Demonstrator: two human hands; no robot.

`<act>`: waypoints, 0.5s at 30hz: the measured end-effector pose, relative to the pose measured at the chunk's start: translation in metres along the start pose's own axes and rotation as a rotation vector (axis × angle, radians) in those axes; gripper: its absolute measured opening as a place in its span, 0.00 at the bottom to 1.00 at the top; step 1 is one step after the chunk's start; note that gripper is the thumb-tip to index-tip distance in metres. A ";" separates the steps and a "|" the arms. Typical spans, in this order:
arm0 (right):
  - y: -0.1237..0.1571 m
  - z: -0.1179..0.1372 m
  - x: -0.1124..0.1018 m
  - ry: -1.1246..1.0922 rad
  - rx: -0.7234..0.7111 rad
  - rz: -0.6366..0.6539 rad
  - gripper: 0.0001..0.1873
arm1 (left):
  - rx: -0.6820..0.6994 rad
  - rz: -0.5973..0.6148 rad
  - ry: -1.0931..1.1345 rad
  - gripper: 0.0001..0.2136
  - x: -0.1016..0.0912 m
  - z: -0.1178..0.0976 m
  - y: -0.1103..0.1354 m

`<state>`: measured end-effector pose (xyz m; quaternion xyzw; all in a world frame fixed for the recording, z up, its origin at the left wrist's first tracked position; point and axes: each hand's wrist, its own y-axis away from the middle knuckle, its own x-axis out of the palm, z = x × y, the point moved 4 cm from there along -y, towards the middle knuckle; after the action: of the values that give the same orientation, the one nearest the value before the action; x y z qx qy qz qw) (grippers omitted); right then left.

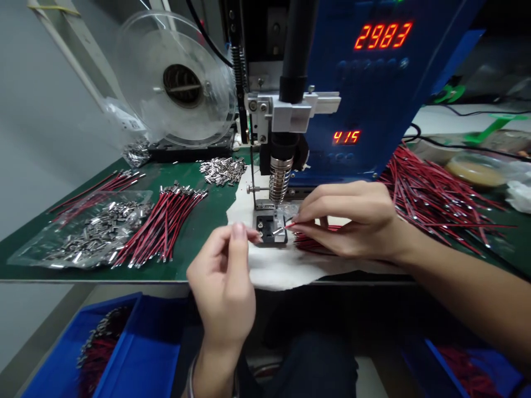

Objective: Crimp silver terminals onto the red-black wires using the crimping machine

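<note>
Between thumb and forefinger, my right hand (352,215) pinches a thin red wire (290,225). A small silvery metal piece (279,230) is at the wire's end, over the black fixture (266,224) under the soldering machine's head. My left hand (228,271) is closed at the fixture's left edge, its fingertips pressed together beside it. Whatever those fingertips may hold is too small to make out. Above the fixture hangs the machine's spring-wrapped tip (281,179). More red wires (313,241) lie beneath my right hand on white paper (282,271).
To the left lie a bundle of red-and-black wires (160,226), a plastic bag of metal parts (99,232) and a loose metal pile (223,170). A large wire heap (435,193) is at right. Blue bins (153,337) stand below the table edge. The blue machine (352,94) rises behind.
</note>
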<state>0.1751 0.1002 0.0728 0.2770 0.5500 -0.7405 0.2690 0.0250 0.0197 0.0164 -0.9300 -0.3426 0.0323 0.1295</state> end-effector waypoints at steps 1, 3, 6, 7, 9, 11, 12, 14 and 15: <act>0.000 0.002 -0.001 -0.015 -0.018 0.002 0.05 | 0.008 0.018 -0.014 0.12 -0.001 -0.002 0.007; -0.001 0.007 -0.001 -0.053 -0.048 0.011 0.05 | 0.030 0.109 -0.049 0.10 0.000 -0.004 0.020; -0.001 0.012 0.000 -0.117 -0.053 -0.009 0.05 | 0.024 0.342 -0.104 0.07 0.015 -0.003 0.036; -0.001 0.012 0.000 -0.135 -0.036 -0.030 0.06 | 0.000 0.397 -0.097 0.07 0.020 -0.001 0.039; 0.000 0.011 0.003 -0.183 0.010 -0.059 0.06 | -0.061 0.433 -0.021 0.07 0.030 0.002 0.043; 0.002 0.009 0.006 -0.247 0.017 -0.057 0.07 | -0.110 0.395 0.081 0.08 0.035 0.004 0.043; 0.002 0.009 0.008 -0.276 0.003 -0.038 0.07 | -0.128 0.377 0.124 0.08 0.036 0.004 0.043; 0.002 0.008 0.010 -0.292 -0.030 -0.003 0.11 | -0.160 0.347 0.179 0.07 0.032 0.003 0.041; 0.002 0.007 0.009 -0.268 -0.041 0.007 0.13 | -0.176 0.318 0.189 0.07 0.027 0.003 0.038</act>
<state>0.1695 0.0919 0.0667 0.1722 0.5233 -0.7585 0.3482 0.0689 0.0094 0.0046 -0.9790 -0.1790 -0.0651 0.0728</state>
